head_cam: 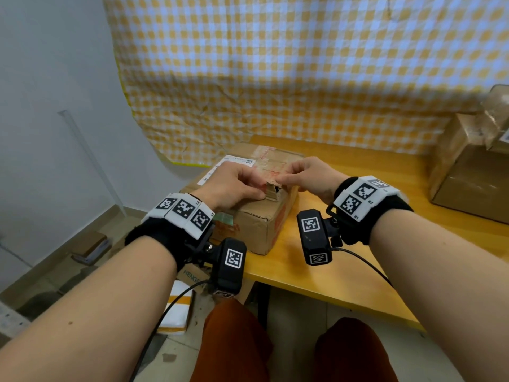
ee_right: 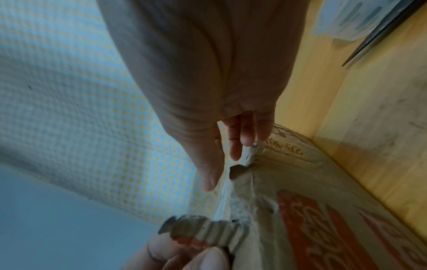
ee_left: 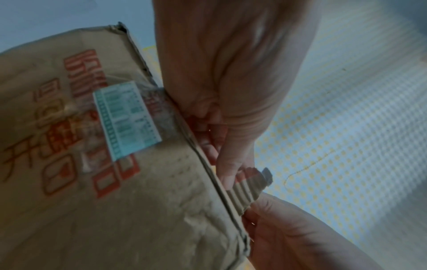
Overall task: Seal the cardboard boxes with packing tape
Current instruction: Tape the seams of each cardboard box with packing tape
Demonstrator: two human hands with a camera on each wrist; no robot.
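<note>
A worn brown cardboard box with red print and old tape stands on the left corner of the yellow table. Both hands are on its near top edge. My left hand pinches a torn corrugated flap that sticks up from that edge. In the left wrist view the curled fingers lie along the box, thumb against the flap. My right hand pinches the box's top edge just right of the tear, with its thumb on top and fingertips at the corner.
Two more cardboard boxes stand at the table's right end. A yellow checked cloth hangs on the wall behind. On the floor to the left lie flat cartons and a white and yellow package.
</note>
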